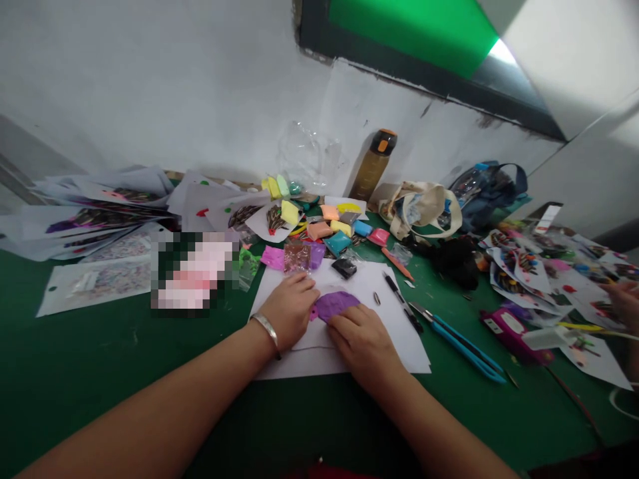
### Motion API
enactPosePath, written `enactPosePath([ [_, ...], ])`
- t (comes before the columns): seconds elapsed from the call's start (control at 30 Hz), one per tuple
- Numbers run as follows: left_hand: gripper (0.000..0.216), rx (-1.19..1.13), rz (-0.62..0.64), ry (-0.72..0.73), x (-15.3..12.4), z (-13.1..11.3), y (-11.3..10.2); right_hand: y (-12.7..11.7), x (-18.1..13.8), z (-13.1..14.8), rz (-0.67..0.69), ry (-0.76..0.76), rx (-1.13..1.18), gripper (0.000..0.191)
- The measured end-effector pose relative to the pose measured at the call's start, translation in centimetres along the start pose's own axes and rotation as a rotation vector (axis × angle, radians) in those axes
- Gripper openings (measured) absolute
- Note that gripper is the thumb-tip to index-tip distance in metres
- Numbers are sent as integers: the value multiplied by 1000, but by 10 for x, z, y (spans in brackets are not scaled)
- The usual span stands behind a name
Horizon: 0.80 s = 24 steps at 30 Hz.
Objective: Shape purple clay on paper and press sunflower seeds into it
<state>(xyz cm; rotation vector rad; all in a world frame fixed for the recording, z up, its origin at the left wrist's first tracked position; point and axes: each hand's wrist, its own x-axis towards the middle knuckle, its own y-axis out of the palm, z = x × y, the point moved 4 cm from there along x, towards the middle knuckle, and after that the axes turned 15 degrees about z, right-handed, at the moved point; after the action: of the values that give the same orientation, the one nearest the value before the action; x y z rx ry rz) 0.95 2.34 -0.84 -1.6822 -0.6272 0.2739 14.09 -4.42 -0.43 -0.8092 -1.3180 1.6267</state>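
Purple piece (338, 304) lies mid-frame, right hand (367, 336) pinching its edge, left hand (288, 311) curled alongside, grip hidden, green surface (74, 382) stretching lower left.

L hand (287, 313) & R hand (367, 339) both backs-up, near each other, small gap btwn fingers. L fingers (302, 287) bunched, bent, pointing fwd + R; R fingers (345, 322) curled in twd L ones, sl. nearer body. Tips partly hidden, grip unclear. Bare L forearm (184, 392) & R forearm (429, 419) spread apart behind fingers.
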Motion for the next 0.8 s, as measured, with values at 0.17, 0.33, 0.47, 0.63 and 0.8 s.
enactPosePath([
  [0.17, 23, -14, 4, -5, 0, 0, -1, -3, -4, 6, 38, 4, 21, 23],
  [0.33, 23, -7, -8, 13, 0, 1, 1, -10, -10, 5, 15, 26, 120, 20],
  [0.47, 23, 1, -17, 22, 0, 3, 2, -12, -17, 1, -27, 13, 173, 27],
  [0.63, 24, 8, -32, 35, 0, 3, 2, -9, -26, 3, -17, 31, 146, 31],
  [0.8, 24, 4, -34, 40, 1, 2, 1, -8, -26, 9, 1, 24, 123, 29],
])
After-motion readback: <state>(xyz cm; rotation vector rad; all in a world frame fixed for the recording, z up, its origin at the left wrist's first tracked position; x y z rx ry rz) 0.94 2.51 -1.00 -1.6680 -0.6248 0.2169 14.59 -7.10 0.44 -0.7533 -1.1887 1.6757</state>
